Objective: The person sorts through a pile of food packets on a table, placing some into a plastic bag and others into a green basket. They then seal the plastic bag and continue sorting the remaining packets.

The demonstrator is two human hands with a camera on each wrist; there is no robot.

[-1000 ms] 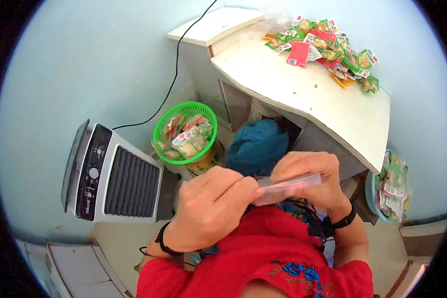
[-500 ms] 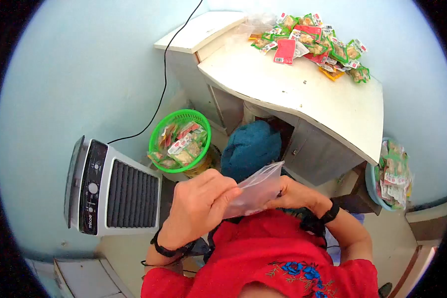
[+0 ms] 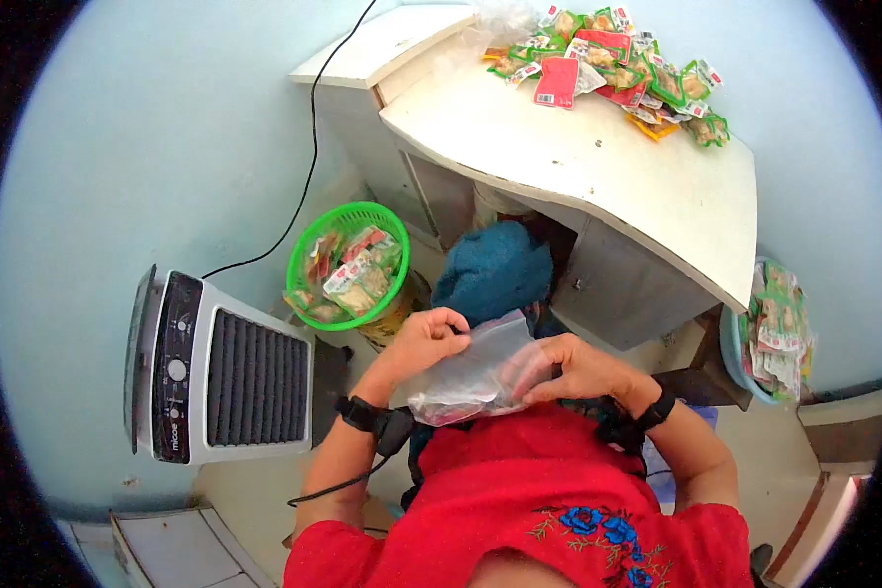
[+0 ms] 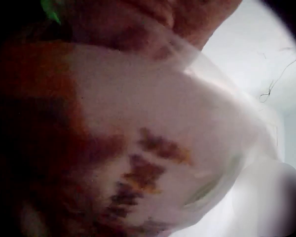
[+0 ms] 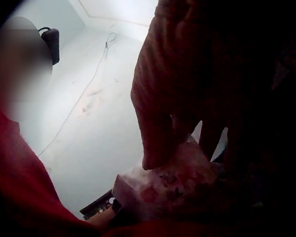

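Observation:
A clear plastic bag (image 3: 475,367) hangs between the two hands in front of the red shirt. At its left edge the left hand (image 3: 423,345) pinches the film between thumb and curled fingers. The right hand (image 3: 573,368) has its thumb and fingers at the bag's right side, gripping it, some fingers seen through the film. Up close in the left wrist view, the bag (image 4: 187,108) is see-through, with blurred dark and orange marks. The right wrist view is dark; there the right hand (image 5: 182,89) reaches down to the bag (image 5: 172,182).
Packaged snacks (image 3: 617,73) lie heaped on the white desk (image 3: 519,137). A green basket (image 3: 394,220) of packets stands left of a blue cloth bundle (image 3: 495,272). At the right is a light-blue basin (image 3: 732,353) with packets. An air cooler (image 3: 230,372) stands at the left.
The bag has moved lower and left and is spread wider between the hands. The left hand has shifted along its edge; the right hand has changed its hold. The view has shifted slightly.

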